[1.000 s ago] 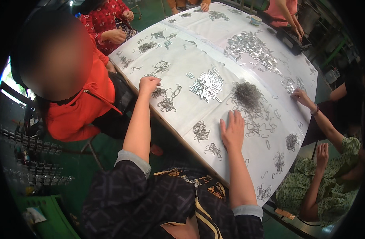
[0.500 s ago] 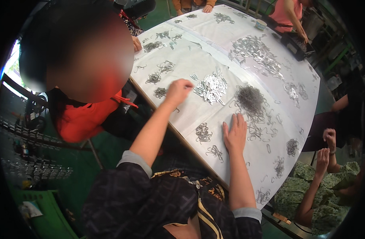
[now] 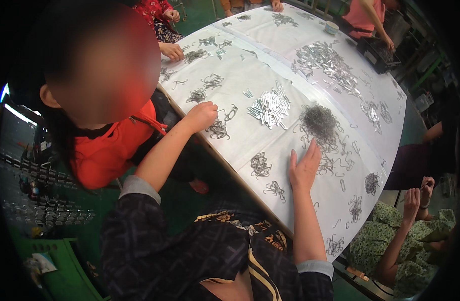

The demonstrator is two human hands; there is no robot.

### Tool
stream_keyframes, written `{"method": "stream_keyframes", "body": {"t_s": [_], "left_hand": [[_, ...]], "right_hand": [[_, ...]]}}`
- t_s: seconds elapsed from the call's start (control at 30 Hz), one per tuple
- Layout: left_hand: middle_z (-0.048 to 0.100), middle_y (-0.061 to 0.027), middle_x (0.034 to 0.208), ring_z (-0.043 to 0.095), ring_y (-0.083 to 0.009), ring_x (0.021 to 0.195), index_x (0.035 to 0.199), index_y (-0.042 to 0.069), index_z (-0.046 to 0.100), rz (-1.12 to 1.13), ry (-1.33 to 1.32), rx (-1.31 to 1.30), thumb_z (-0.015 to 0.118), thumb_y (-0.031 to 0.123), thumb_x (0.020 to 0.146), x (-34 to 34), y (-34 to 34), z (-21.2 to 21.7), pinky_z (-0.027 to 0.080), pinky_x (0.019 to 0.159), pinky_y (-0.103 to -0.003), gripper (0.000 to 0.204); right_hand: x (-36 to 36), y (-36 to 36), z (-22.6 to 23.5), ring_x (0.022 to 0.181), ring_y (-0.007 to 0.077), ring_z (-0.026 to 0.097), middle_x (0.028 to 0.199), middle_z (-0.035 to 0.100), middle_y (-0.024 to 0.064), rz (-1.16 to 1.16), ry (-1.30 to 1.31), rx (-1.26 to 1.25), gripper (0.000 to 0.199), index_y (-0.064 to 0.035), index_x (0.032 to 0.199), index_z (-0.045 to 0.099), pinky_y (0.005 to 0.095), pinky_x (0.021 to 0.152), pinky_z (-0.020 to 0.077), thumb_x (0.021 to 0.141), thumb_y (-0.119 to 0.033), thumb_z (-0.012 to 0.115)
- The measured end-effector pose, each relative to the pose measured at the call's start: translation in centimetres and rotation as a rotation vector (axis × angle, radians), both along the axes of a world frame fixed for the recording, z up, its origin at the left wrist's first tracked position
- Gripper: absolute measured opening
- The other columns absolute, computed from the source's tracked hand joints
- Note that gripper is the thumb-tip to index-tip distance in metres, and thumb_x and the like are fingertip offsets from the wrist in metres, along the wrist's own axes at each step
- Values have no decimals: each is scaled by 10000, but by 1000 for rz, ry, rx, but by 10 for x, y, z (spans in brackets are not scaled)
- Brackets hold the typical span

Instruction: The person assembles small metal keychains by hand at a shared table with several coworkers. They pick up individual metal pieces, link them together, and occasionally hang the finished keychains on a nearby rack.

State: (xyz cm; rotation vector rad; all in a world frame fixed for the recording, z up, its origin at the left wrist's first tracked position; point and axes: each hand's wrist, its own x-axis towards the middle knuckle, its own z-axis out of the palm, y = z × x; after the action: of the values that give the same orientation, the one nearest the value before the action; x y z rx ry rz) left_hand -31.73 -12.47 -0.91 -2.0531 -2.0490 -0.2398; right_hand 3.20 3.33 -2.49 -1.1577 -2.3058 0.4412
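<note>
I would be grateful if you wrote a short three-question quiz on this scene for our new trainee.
1. True or false: the person's left hand is nearer to the dark wire pile than their right hand is.
2. Who has a hand at the black bin? A) person in green; B) person in pink; C) person in red hooded top.
3. Fill the gap: from the wearer's view, the bright silver pieces lie to the ____ of the dark wire pile.

Key:
1. False; the right hand is nearer.
2. B
3. left
</note>
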Motion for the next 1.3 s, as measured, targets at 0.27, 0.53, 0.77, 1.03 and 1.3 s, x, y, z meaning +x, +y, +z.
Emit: {"method": "stream_keyframes", "body": {"t_s": [0.27,0.53,0.77,1.03,1.3], "left_hand": [[645,-72,801,616,-208,801,746,26,645,297,-596,-109,648,71,751,-24,4,12,492,721,-311,46],[594,18,784,521,-77,696,901,36,654,489,-1442,-124,661,136,844,-58,-14,15,429,631,-238,115],[595,17,823,507,-65,693,954,46,639,471,-1452,-49,645,147,868,-6,13,22,422,592,-231,133],[655,-132,944,639,-240,892,974,20,654,36,-1145,155,652,134,846,187,127,25,501,796,-332,171],[619,-127,924,597,-307,924,844,55,657,651,-675,465,737,170,770,69,49,-3,472,848,-400,158]], "right_hand": [[2,2,-4,1341,394,291,1394,365,221,4,-6,30,697,-40,1463,271,465,1125,259,898,-275,603],[0,0,-2,1350,392,287,1402,370,232,11,-27,8,663,-31,1446,306,462,1133,250,905,-295,583],[-4,0,-1,1352,394,288,1424,355,243,29,-97,-4,650,-13,1432,321,463,1138,238,906,-292,580],[5,4,-4,1396,390,229,1489,243,275,-86,74,36,697,38,1455,225,453,1156,197,893,-204,559],[1,4,-9,1415,388,194,1511,217,255,-79,-24,17,722,22,1478,186,460,1172,160,899,-215,545]]}}
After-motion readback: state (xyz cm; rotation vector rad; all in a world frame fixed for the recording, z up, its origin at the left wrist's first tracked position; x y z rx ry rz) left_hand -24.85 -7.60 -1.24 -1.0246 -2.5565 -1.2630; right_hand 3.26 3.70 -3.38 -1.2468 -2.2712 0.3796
